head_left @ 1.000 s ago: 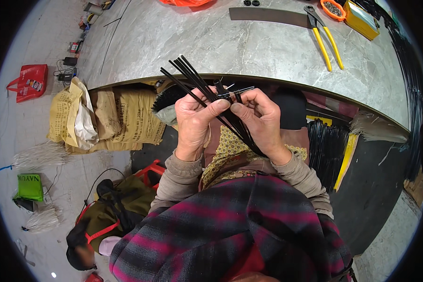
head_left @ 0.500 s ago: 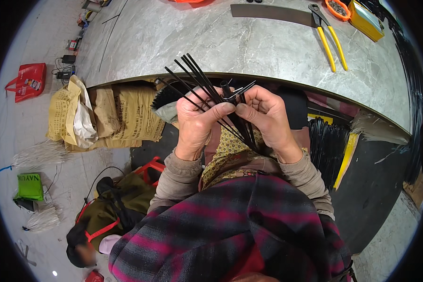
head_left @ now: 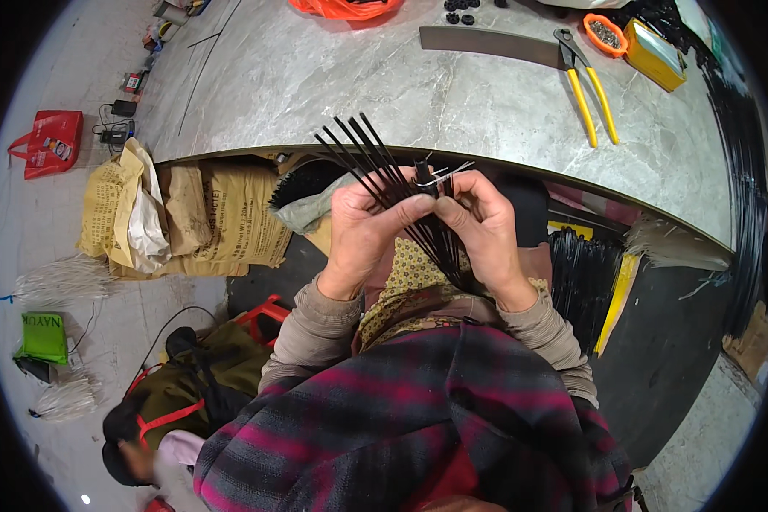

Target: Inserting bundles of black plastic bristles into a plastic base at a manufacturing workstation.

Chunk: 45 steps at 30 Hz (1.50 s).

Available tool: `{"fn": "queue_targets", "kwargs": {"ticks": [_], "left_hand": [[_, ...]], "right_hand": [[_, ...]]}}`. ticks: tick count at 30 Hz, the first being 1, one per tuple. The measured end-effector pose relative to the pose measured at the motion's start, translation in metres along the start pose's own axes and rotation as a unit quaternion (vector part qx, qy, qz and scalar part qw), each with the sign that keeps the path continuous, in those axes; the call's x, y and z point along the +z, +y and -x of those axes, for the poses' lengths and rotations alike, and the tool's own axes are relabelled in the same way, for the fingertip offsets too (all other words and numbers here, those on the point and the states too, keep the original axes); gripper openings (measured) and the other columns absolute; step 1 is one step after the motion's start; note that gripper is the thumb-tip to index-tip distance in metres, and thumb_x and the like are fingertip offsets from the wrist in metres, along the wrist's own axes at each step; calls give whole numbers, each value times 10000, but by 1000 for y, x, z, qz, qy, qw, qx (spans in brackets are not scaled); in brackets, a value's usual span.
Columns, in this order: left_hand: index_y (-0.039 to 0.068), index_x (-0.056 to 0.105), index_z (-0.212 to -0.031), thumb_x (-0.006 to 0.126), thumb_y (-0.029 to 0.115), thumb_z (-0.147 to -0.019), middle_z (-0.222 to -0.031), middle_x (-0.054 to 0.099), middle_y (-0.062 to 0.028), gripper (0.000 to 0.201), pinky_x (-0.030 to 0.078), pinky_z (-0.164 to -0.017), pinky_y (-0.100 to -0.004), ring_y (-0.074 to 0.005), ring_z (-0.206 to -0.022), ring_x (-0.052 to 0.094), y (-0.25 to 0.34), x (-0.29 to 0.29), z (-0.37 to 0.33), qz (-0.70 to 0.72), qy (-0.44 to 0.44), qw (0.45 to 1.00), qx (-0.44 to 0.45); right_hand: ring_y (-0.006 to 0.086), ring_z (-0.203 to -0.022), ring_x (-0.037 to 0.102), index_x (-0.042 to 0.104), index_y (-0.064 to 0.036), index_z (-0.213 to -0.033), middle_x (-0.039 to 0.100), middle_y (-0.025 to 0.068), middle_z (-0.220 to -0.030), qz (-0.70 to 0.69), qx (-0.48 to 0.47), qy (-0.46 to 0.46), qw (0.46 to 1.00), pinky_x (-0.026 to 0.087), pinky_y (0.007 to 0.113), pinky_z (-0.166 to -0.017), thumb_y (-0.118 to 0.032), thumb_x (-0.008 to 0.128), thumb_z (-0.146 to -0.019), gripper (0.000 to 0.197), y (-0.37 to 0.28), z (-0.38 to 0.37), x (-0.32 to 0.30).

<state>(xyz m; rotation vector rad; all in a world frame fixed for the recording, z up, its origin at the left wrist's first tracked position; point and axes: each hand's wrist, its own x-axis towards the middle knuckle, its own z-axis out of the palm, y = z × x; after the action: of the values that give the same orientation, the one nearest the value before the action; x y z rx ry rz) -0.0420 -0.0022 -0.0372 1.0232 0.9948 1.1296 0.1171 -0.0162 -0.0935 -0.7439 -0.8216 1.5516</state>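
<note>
A fan of thin black ribs (head_left: 369, 159) is gathered between my two hands, just in front of the table edge. The ribs spread up to the left and draw together below toward my lap. At their upper middle stands a short black tube (head_left: 422, 173), with thin pale wire (head_left: 455, 171) around it and its ends sticking out to the right. My left hand (head_left: 360, 224) is closed on the ribs, thumb across them beside the tube. My right hand (head_left: 489, 229) pinches at the tube and wire from the other side, its thumb tip close to the left thumb. Both fingertips are partly hidden.
On the grey table lie yellow-handled pliers (head_left: 585, 90), a flat metal strip (head_left: 491, 45), an orange bowl (head_left: 605, 36) of small parts and a yellow box (head_left: 654, 56). Paper sacks (head_left: 230, 213) stand below left. A person (head_left: 183, 384) bends at lower left. Black strands (head_left: 584, 277) hang at right.
The ribs' upper tips have shifted right and lie closer together. The pale wire ends now reach farther right. Both hands keep their grip, and the whole view has moved slightly.
</note>
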Motion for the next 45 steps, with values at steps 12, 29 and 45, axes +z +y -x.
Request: {"fn": "queue_targets", "kwargs": {"ticks": [12, 29, 45], "left_hand": [[-60, 558, -1355, 740, 2, -862, -1187, 601, -113, 529, 486, -960, -318, -209, -1140, 556, 24, -13, 15, -60, -256, 962, 66], [-76, 683, -1110, 716, -99, -839, -1018, 642, -144, 274, 642, -718, -341, -206, -905, 662, 6, 33, -15, 114, -375, 920, -22], [-24, 679, -995, 760, -82, -806, -959, 671, -75, 214, 544, -798, -295, -144, -912, 651, 18, 41, -28, 20, -353, 935, -17]], "right_hand": [[126, -877, 661, 574, 1, -1108, 688, 83, -1019, -50, 27, -55, 997, 532, 257, -801, -104, 631, -996, 164, -17, 33, -24], [173, -729, 623, 530, -54, -830, 541, 50, -799, -25, 104, -122, 987, 562, 311, -569, -92, 665, -929, 172, -44, 42, -57], [212, -661, 686, 603, 3, -887, 656, 116, -759, -44, 163, -133, 977, 515, 283, -577, -101, 663, -870, 121, -39, 28, -78]]}}
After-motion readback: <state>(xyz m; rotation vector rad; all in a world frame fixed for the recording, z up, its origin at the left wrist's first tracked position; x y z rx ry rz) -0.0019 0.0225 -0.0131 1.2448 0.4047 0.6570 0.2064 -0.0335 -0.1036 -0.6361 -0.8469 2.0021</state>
